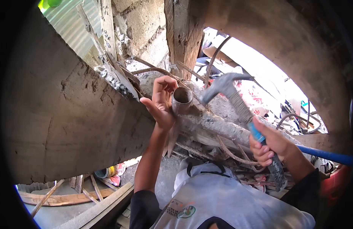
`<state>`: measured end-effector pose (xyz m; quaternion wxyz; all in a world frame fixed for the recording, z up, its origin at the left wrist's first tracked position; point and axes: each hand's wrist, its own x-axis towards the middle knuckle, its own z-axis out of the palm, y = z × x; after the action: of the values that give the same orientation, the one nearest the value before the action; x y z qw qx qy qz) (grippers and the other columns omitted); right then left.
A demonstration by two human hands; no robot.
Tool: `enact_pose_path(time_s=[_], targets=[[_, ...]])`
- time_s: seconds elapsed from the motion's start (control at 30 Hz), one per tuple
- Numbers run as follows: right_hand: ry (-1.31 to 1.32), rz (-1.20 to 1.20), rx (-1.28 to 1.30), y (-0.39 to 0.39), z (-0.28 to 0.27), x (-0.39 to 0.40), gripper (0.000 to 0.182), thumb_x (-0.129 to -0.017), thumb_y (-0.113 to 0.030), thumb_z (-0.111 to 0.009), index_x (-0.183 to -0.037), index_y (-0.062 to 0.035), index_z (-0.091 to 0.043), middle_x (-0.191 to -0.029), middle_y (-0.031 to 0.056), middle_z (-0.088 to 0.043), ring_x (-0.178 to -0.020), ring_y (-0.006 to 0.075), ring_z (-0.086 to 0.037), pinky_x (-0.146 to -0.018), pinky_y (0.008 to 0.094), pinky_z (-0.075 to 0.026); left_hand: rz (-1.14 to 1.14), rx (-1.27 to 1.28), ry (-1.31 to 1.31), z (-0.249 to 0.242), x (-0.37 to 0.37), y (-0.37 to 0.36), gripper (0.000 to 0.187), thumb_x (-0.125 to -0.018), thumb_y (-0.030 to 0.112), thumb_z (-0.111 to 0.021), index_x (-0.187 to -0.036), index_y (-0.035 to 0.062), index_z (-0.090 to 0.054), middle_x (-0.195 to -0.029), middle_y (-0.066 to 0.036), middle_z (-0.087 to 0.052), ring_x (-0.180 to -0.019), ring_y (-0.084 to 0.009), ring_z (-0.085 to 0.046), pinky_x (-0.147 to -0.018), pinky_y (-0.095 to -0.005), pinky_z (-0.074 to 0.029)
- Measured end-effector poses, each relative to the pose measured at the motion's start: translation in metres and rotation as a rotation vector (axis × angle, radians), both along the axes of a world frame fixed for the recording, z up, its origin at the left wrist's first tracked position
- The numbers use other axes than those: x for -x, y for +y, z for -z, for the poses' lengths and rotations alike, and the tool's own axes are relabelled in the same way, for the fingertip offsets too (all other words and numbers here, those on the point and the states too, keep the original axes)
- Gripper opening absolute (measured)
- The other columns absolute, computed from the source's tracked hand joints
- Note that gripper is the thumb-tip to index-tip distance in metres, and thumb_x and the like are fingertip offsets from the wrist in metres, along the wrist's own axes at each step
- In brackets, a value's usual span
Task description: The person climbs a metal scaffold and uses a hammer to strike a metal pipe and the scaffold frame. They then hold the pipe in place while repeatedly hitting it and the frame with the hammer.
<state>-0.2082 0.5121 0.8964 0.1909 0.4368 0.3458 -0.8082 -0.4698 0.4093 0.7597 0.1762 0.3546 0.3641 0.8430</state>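
Note:
In the head view my right hand (271,144) is wrapped round a claw hammer (239,105). The hammer has a grey metal head, cord wound about its upper shaft and a blue and black grip; its head is raised at an angle and slightly blurred. My left hand (163,100) is beside a short, hollow grey pipe (181,100), with the thumb stretched out and the fingers bent but not closed. The pipe stands upright with its round mouth facing me. Whether my left hand touches the pipe is hard to tell.
A rough concrete beam (210,121) runs below the pipe. Large boards (81,114) flank both sides. A wooden post (180,36) rises behind, near bent rebar (215,57). A blue hose (325,154) lies at right; a rope (237,157) hangs below the beam.

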Motion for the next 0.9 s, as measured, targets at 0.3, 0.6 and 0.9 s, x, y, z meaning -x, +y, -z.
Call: enact_pose_path(time_s=[0.3, 0.6, 0.9], targets=[[0.205, 0.262, -0.091, 0.014, 0.003, 0.003, 0.062, -0.09, -0.067, -0.033, -0.062, -0.0121, -0.04, -0.045, -0.0062, -0.029, -0.032, 0.004, -0.029, -0.03, 0.0227, -0.031, -0.006, 0.031, -0.006, -0.002, -0.004, 0.002, 0.087, -0.083, 0.078, -0.013, -0.102, 0.0011, -0.048, -0.097, -0.007, -0.049, -0.092, -0.0168, -0.045, -0.086, -0.0278, -0.032], [0.12, 0.077, -0.16, 0.001, -0.005, -0.02, 0.061, -0.092, -0.061, -0.034, -0.064, -0.008, -0.042, -0.048, -0.0035, -0.032, -0.034, 0.0062, -0.032, -0.034, 0.0251, -0.034, -0.083, 0.062, 0.143, -0.003, -0.005, 0.001, 0.053, -0.088, 0.053, -0.046, -0.101, 0.002, -0.048, -0.098, -0.01, -0.048, -0.09, -0.018, -0.046, -0.085, -0.0302, -0.035], [0.063, 0.08, -0.342, -0.005, -0.003, -0.039, 0.061, -0.094, -0.057, -0.036, -0.063, -0.0051, -0.044, -0.048, -0.0007, -0.036, -0.037, 0.0071, -0.037, -0.036, 0.0243, -0.035, -0.363, 0.116, 0.718, -0.013, -0.011, 0.005, 0.051, -0.059, 0.006, -0.077, -0.102, 0.0033, -0.049, -0.098, -0.012, -0.051, -0.084, -0.0198, -0.053, -0.073, -0.0285, -0.044]])
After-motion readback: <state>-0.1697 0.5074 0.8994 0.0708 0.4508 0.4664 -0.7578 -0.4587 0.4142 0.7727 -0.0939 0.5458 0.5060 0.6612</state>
